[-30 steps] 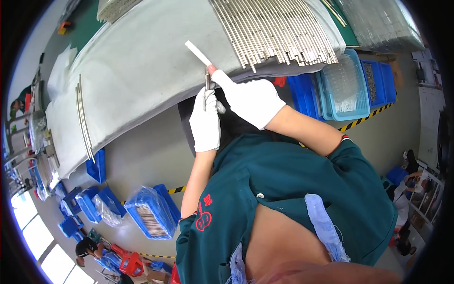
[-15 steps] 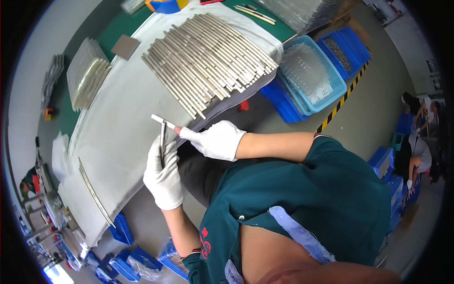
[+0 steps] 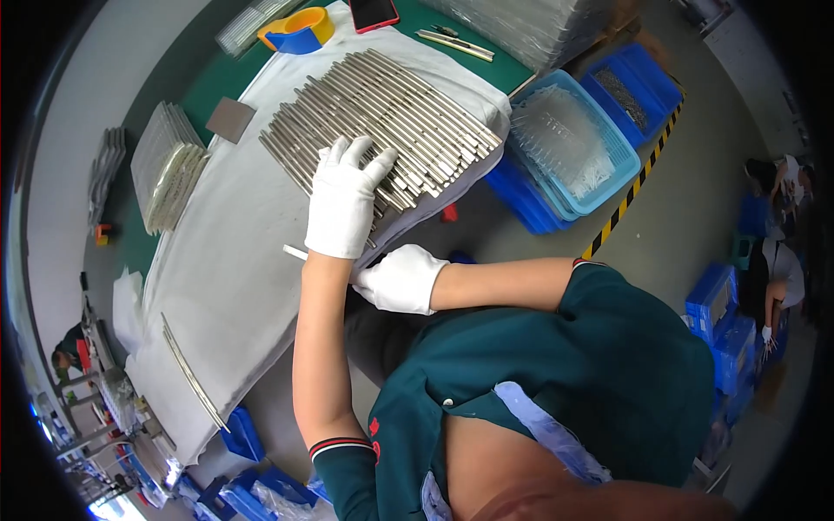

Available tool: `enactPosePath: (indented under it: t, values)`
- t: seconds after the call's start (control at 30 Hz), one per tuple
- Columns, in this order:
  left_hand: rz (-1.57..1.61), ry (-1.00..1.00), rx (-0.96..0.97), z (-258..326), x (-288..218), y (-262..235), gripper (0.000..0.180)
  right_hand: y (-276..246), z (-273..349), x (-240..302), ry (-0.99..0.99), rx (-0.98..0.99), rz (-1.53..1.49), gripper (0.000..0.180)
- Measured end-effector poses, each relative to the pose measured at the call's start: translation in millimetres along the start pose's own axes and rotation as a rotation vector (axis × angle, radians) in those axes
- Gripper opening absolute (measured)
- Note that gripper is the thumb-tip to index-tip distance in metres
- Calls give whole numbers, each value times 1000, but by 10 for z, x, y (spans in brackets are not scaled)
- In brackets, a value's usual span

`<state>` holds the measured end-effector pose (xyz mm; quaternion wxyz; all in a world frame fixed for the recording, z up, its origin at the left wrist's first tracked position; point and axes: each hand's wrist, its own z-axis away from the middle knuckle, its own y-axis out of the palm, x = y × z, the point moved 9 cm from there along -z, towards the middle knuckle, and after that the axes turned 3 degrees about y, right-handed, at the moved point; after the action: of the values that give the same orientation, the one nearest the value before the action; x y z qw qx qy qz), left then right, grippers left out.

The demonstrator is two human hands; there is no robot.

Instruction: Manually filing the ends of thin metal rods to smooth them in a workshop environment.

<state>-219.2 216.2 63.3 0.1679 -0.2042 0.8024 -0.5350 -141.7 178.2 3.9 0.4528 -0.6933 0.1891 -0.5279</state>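
Observation:
My left hand (image 3: 341, 201), in a white glove, reaches over the near left part of a wide row of thin silver metal rods (image 3: 382, 108). Its fingers are spread and rest on or just above the rods; whatever lies under the palm is hidden. My right hand (image 3: 401, 280), gloved too, is closed at the table's near edge, below my left wrist. A slim white stick (image 3: 295, 252) pokes out past its fingers, partly covered by my left forearm. The rods lie side by side on a light grey cloth (image 3: 234, 234) with uneven ends.
Two long thin strips (image 3: 193, 373) lie at the cloth's lower left. Stacked clear trays (image 3: 174, 165), a brown square (image 3: 230, 119), a tape dispenser (image 3: 300, 33) and a phone (image 3: 373, 13) sit farther back. A light blue basket (image 3: 621, 174) stands right. Other people work at far right.
My left hand, earlier upright around a metal rod beside the white stick, has moved up and away over the row and spread its fingers. My right hand has drawn slightly nearer, keeping the stick.

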Motion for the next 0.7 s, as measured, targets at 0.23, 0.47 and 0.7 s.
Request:
enactPosePath:
  t: [0.23, 0.47, 0.7]
  values:
    - [-30, -165, -108, 173, 157, -21, 39, 12, -13, -7, -23, -7, 14, 19]
    - [-268, -311, -53, 732, 713, -400, 36, 46, -8, -7, -38, -5, 52, 45]
    - [-821, -1306, 299, 4025, 2382, -1453, 65, 48, -36, 60, -88, -41, 13, 51]
